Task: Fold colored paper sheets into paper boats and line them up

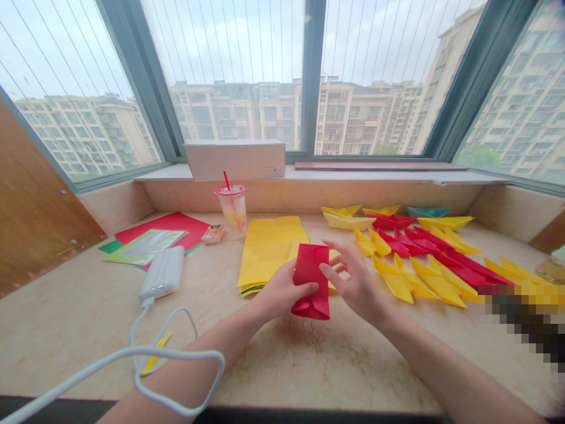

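Two hands meet at a red folded paper (pixel 311 265) held up over the worktop (pixel 282 371), and that paper is the middle of my clock; the left hand (pixel 282 288) pinches it from the nine o'clock side, with the thumb flat on the front and the other fingers behind, perhaps so it cannot slip or bend; the right hand (pixel 351 277) comes from three o'clock with its fingers spread and a bit curled, the thumb tip at the paper's right edge and the pointing finger up by the top corner; I cannot tell if its other fingers touch the back; a yellow paper stack (pixel 269 235) lies at about eleven o'clock, just past the left hand, likely put there to be easy to reach; yellow paper boats (pixel 395 278), red paper boats (pixel 391 221) and a green paper boat (pixel 429 212) sit between two and three o'clock, maybe in rows so they do not get squashed; a drink cup (pixel 233 212) stands between ten and eleven, next to a small box (pixel 213 234); a white power bank (pixel 163 271) lies at nine, and its white cable (pixel 176 352) loops at eight, over the left arm.
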Demonstrator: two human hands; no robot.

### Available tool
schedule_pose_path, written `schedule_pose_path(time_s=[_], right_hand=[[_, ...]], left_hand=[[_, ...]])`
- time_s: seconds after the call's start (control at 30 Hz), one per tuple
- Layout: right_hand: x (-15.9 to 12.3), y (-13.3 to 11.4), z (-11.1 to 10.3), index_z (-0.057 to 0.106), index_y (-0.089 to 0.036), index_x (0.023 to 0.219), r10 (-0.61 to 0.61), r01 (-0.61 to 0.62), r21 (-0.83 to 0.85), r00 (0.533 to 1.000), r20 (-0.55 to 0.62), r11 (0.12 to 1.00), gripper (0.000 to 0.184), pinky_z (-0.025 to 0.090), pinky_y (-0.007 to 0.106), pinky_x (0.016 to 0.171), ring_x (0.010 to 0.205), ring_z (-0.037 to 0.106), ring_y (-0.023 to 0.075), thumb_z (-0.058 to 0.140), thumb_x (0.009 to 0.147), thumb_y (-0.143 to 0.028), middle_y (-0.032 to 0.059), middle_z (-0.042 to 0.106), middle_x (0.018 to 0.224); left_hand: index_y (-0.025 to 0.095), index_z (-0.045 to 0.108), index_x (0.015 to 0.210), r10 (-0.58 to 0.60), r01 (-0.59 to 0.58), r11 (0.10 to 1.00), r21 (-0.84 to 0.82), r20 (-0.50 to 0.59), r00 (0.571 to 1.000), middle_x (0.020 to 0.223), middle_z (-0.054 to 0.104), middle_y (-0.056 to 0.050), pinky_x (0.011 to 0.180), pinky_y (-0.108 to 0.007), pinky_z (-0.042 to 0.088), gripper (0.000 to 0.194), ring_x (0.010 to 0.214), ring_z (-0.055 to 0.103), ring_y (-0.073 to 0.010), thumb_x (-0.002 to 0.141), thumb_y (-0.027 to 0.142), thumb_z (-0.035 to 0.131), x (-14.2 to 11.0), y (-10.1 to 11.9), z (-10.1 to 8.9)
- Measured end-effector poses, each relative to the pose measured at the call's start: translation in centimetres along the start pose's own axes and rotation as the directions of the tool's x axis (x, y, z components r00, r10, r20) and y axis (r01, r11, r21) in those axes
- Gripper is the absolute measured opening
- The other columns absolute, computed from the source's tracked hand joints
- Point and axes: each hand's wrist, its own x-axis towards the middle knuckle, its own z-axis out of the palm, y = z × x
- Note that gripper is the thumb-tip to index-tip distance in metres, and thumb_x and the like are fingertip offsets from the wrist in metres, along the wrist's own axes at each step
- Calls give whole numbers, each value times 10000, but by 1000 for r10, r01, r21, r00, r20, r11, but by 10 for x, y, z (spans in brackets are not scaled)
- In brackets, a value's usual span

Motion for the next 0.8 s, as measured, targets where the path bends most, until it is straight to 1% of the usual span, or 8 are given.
schedule_pose_path(time_s=[0.1, 0.2, 0.27, 0.33, 0.47, 0.57, 0.67, 0.8], right_hand=[[3, -1, -3, 617, -272, 1180, -58, 60, -82, 998, 28, 995, 280, 566, 307, 681, 826, 626, 154, 587, 902, -275, 72, 550, 1240], [3, -4, -5, 631, -234, 1068, -57, 59, -115, 998, 25, 992, 172, 553, 286, 636, 771, 621, 141, 559, 925, -295, 69, 577, 1181], [3, -6, -6, 624, -219, 977, -45, 46, -127, 999, 11, 991, 150, 533, 268, 599, 747, 615, 138, 527, 948, -331, 61, 603, 1122], [3, -7, -8, 612, -213, 913, -36, 36, -142, 999, 6, 989, 199, 518, 265, 592, 751, 617, 147, 499, 964, -368, 53, 626, 1050], [5, -8, -11, 620, -210, 910, -20, 30, -177, 998, 56, 984, 208, 514, 285, 636, 759, 626, 160, 522, 951, -389, 38, 637, 943], [7, -6, -14, 638, -216, 984, 13, 9, -180, 993, 117, 984, 159, 527, 294, 669, 773, 636, 155, 588, 907, -345, 40, 635, 1013], [8, -4, -16, 645, -223, 1034, 42, -13, -192, 988, 147, 981, 181, 532, 295, 665, 763, 638, 151, 622, 863, -280, 37, 634, 1039], [10, -2, -19, 661, -218, 914, -5, 38, -193, 986, 168, 980, 107, 528, 308, 685, 785, 627, 160, 568, 864, -210, 42, 630, 1014]], left_hand=[[126, 681, 1043, -36, 34, 994, 100, 12, 999, 954, 732, -85, 746, -312, 510, 356, 832, 677, -223, 748, 310, 762, 0, -1, -2], [117, 695, 983, -61, 62, 990, 125, -8, 998, 894, 728, -70, 705, -290, 493, 295, 767, 658, -197, 752, 295, 732, 0, -1, -2], [112, 697, 943, -65, 70, 990, 126, -42, 997, 851, 719, -58, 678, -275, 479, 267, 733, 642, -181, 757, 302, 717, 1, 0, -2], [113, 696, 918, -58, 66, 990, 124, -62, 996, 828, 710, -49, 664, -265, 469, 258, 717, 631, -171, 764, 319, 708, 1, 0, -2], [122, 699, 934, -56, 65, 986, 154, -58, 997, 833, 708, -45, 664, -263, 463, 269, 734, 627, -176, 775, 339, 694, 0, 1, -2], [122, 699, 908, -54, 66, 978, 197, -64, 997, 829, 706, -43, 657, -261, 459, 261, 732, 621, -179, 771, 343, 693, -1, 4, -2], [124, 712, 933, -56, 70, 972, 225, -70, 996, 852, 711, -43, 670, -263, 459, 273, 757, 626, -189, 774, 343, 682, -1, 6, -3], [118, 721, 944, -67, 83, 968, 237, -75, 995, 833, 708, -41, 685, -274, 453, 278, 761, 627, -198, 765, 327, 682, -1, 6, -4]])
